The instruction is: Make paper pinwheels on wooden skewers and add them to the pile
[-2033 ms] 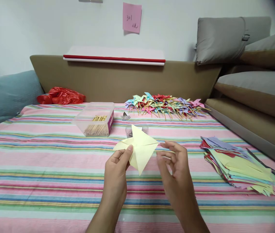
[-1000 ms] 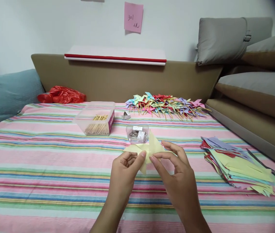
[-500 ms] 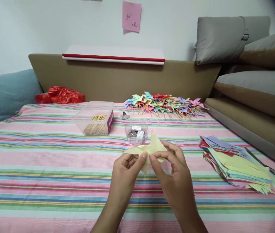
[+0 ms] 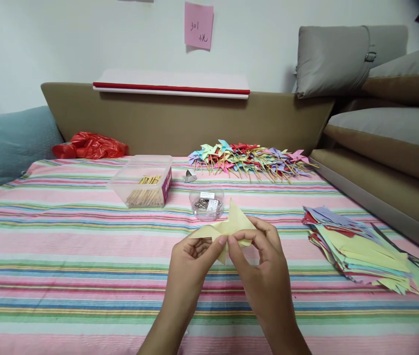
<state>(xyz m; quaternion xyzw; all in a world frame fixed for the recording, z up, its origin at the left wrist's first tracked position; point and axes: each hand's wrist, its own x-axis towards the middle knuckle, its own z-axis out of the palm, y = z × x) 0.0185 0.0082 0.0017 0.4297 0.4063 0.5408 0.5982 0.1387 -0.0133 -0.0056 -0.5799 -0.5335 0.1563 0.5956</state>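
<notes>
Both my hands hold a pale yellow cut paper square (image 4: 227, 228) above the striped cloth (image 4: 84, 256). My left hand (image 4: 191, 268) pinches the paper's middle from the left, thumb and fingers closed on it. My right hand (image 4: 263, 264) pinches the same middle from the right, fingers curled round folded-in corners. One paper tip points up, another hangs down between my thumbs. A small clear tub of metal pins (image 4: 206, 204) sits just beyond the paper.
A clear box of wooden sticks (image 4: 143, 187) stands at left centre. A heap of finished coloured pinwheels (image 4: 248, 160) lies at the back. A stack of cut coloured papers (image 4: 361, 249) lies at right. A red plastic bag (image 4: 91, 145) and sofa cushions (image 4: 342, 59) border the cloth.
The yellow paper was held up flat in my left hand alone; my right hand came in, and both hands now pinch its folded corners together at the middle, lower down.
</notes>
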